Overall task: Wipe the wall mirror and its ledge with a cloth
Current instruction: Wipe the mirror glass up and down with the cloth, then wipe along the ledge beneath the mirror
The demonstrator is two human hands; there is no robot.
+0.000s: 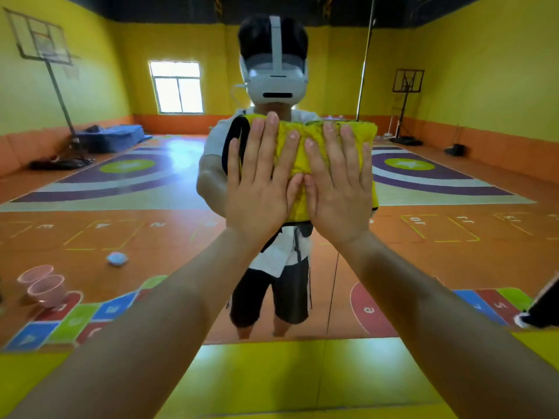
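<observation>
Against the wall mirror (pixel 423 237), at about chest height of the person reflected in it, a folded yellow cloth (pixel 308 131) is pinned to the glass by the left hand (pixel 260 189) and the right hand (pixel 338 195), side by side with thumbs touching, fingers straight and spread, palms flat, nothing pinched or curled round. Thick, nappy and soft, the cloth looks light and likely to bunch or slide on smooth glass, so broad, even palm pressure over its middle seems the surest hold. The mirror itself is rigid and probably fragile, better stroked than leaned on. Below, the yellow-green ledge (pixel 257 373) runs along the foot of the glass, with no cloth on it. Much of the cloth lies hidden under the palms, and where it ends and its reflection begins is hard to judge. A reflected headset (pixel 275 77) covers the face. A thin dark line (pixel 334 285) low on the glass may be a panel seam, and a dark object (pixel 541 306) is cut off at the right edge.
</observation>
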